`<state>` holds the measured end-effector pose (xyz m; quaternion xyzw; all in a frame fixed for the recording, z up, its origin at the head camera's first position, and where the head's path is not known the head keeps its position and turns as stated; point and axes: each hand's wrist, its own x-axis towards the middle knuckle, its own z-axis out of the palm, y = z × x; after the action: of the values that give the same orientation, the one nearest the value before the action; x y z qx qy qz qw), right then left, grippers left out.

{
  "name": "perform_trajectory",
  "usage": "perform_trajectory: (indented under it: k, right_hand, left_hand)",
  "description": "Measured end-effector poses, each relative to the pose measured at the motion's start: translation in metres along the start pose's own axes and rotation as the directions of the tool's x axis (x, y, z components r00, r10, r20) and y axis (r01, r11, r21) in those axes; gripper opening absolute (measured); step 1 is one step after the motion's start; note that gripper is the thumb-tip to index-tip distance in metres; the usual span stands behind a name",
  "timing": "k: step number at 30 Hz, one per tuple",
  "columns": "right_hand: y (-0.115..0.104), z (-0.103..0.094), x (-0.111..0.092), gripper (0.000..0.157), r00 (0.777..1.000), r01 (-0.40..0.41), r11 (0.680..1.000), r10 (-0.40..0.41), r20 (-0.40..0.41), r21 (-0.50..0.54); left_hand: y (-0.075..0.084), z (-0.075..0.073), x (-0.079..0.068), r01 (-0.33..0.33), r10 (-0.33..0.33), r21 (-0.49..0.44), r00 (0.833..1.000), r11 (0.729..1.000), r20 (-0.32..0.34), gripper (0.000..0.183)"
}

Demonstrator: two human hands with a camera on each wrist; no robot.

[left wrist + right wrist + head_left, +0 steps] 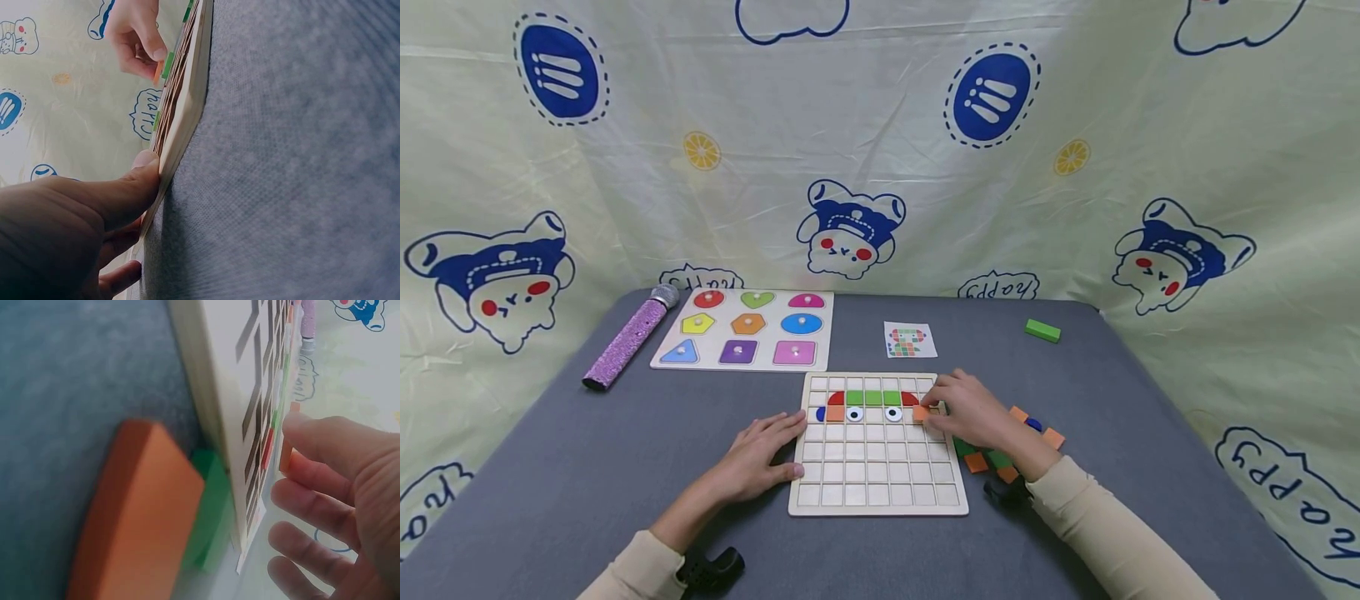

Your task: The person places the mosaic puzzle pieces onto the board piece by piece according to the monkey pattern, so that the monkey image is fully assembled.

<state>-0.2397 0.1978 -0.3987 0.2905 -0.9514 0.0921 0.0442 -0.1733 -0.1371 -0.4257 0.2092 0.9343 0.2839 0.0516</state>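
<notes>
A wooden grid board (876, 475) lies on the table with several pieces in its upper cells: red quarter-rounds, green squares, an orange square (835, 413), a blue piece and two eye tiles (854, 414). Its left edge is touched by my left hand (756, 457), the thumb and fingers spread along the rim. Over the board's upper right, my right hand (970, 408) pinches an orange square tile (289, 440) between thumb and index finger. That tile is held close to the second row, just right of the second eye tile. In the right wrist view the other fingers are loosely bent.
Loose orange, green and blue pieces (977, 462) lie right of the board, partly under my right arm. Behind stand a pattern card (911, 340), a shape puzzle (763, 354) and a glittery purple microphone (631, 340). One green block (1042, 331) lies far right.
</notes>
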Motion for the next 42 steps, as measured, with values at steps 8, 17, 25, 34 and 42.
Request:
perform_trajectory:
  k: [8,17,25,34,42]
  right_hand:
    - [-0.005,0.007,0.009,0.020,1.000,0.004,1.000,-0.004,0.005,-0.014]
    - [-0.007,0.009,0.011,0.020,1.000,0.008,0.999,-0.008,0.009,-0.039]
    - [-0.008,0.009,0.012,0.020,0.999,0.039,0.997,-0.040,-0.012,-0.066]
    - [-0.004,0.006,0.008,0.025,0.999,0.016,0.999,-0.018,-0.040,-0.049]
    - [0.013,-0.010,-0.008,0.024,0.996,-0.010,0.999,0.006,-0.084,-0.047]
  left_hand:
    - [0.000,0.000,0.000,0.000,0.000,-0.001,1.000,1.000,0.004,0.066]
    - [0.001,0.000,0.000,0.002,-0.002,0.001,1.000,1.000,0.001,0.066]
    - [0.001,-0.001,-0.001,-0.006,0.006,0.003,1.000,1.000,0.001,0.065]
    - [0.001,-0.001,-0.001,-0.006,0.006,-0.001,1.000,1.000,0.004,0.065]
    - [0.001,-0.002,-0.001,-0.008,0.008,-0.004,1.000,1.000,0.004,0.065]
